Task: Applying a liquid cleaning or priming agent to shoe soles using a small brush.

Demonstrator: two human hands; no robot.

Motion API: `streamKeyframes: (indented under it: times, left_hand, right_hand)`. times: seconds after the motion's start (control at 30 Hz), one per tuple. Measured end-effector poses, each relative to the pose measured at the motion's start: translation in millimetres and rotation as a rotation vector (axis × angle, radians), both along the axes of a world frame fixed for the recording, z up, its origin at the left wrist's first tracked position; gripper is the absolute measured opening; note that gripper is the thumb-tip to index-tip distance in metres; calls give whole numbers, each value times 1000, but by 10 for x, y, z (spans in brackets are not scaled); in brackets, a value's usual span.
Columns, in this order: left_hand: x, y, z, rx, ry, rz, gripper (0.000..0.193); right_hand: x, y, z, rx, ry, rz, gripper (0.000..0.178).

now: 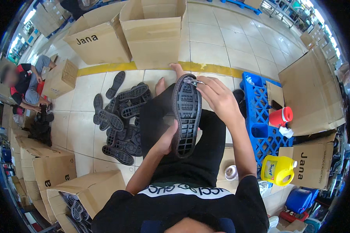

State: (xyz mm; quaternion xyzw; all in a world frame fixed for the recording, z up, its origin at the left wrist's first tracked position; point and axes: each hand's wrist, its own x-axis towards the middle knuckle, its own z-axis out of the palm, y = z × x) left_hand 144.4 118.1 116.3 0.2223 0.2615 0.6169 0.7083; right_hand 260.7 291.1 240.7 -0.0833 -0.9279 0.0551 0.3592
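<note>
One left hand [167, 139] and one right hand [218, 97], with one sole [187, 112] and one metal tool [196, 82]. On the floor [206, 46], ten or more soles [132, 93] overlap too much for an exact count. Two feet [160, 86]. Two boxes [155, 42] at the floor's far edge, one beside one co-worker [21, 81] at its left edge, two by its right edge, at least two at its near left corner. One pallet [252, 112]: one phone [276, 105] and one red jug [278, 117] toward its right edge, one yellow jug [276, 171] by its near edge. One tub [231, 173].
</note>
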Motion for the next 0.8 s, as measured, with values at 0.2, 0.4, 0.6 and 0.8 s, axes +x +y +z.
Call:
streamKeyframes:
  times: [0.2,0.4,0.6,0.8]
  left_hand:
    - [10,3,64,-54,19,19,65]
    - [7,39,60,-81,64,107,61]
    - [-67,142,5,-88,60,208,57]
    - [-103,265,60,-82,-16,236,59]
  right_hand:
    - [9,26,-104,184,-35,-123,23]
    - [39,-129,-341,41,-197,-284,13]
    - [211,-401,-576,-26,-307,-176,20]
    - [420,-555,-524,-28,-437,41,19]
